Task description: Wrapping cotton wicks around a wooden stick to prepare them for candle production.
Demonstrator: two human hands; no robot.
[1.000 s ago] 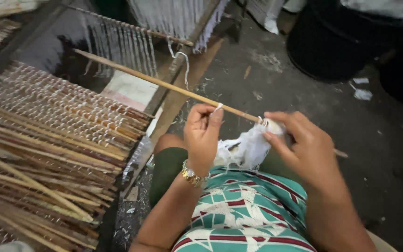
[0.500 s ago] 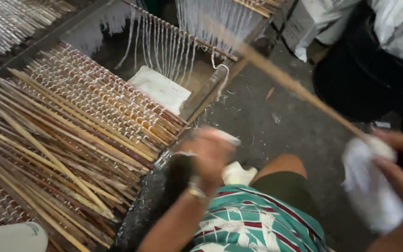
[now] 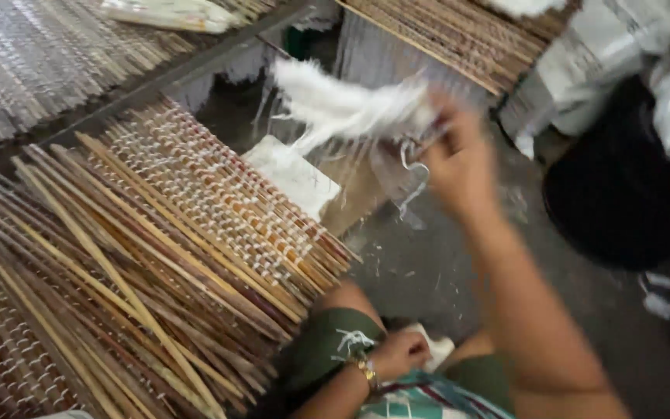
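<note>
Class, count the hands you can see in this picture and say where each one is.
2. The right hand is raised at upper centre, gripping a white fluffy bundle. The left hand rests low by the lap, on a white cloth. Others may be out of view.

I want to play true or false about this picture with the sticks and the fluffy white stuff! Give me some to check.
1. The right hand is lifted up and holds a fluffy white bundle of threads. True.
2. The left hand is raised high above the sticks. False: it rests low, down by the person's lap, closed on a bit of white cloth.
3. Lots of thin wooden sticks lie in a pile on the left. True.
4. The left wrist is bare. False: it wears a gold-coloured bracelet.
5. The right hand looks blurry. True.
</note>
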